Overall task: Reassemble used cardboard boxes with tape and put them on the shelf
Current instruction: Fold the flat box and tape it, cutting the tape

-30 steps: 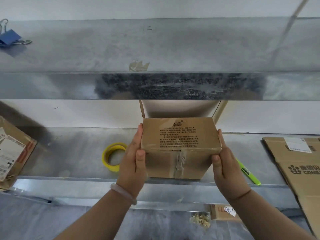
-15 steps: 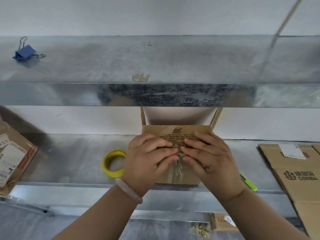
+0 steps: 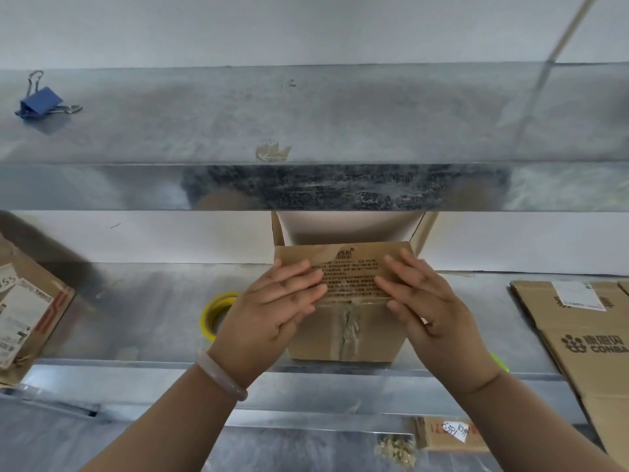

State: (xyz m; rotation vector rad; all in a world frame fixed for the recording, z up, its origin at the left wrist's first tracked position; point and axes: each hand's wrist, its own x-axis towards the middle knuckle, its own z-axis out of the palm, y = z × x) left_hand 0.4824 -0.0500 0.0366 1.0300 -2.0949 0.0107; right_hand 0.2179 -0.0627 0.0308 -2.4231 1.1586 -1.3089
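Centre of frame: cardboard box (image 3: 343,335) is sitting on the middle shelf (image 3: 136,301), close to the front edge. Its printed top face is tilting toward the camera and its rear flaps are standing up behind. Clear tape (image 3: 348,327) is running down the front seam.

Left hand (image 3: 272,311) is lying flat on the left part of the top face, fingers straight and slightly spread, clamping nothing. A pale bracelet (image 3: 221,376) is circling that wrist. Right hand (image 3: 432,308) is pressing flat on the right part, fingers extended, thumb reaching the front top edge. The two sets of fingertips are sitting apart, with print showing between them.

Left of centre: yellow tape roll (image 3: 212,311) is lying on the same shelf, partly hidden behind the left hand.
Right edge: flattened cardboard (image 3: 585,335) is lying on that shelf; a green marker (image 3: 498,361) is showing beside the right wrist.
Left edge: labelled carton (image 3: 27,318) is leaning.
Upper left: blue binder clip (image 3: 39,102) is lying on the upper shelf (image 3: 340,114)
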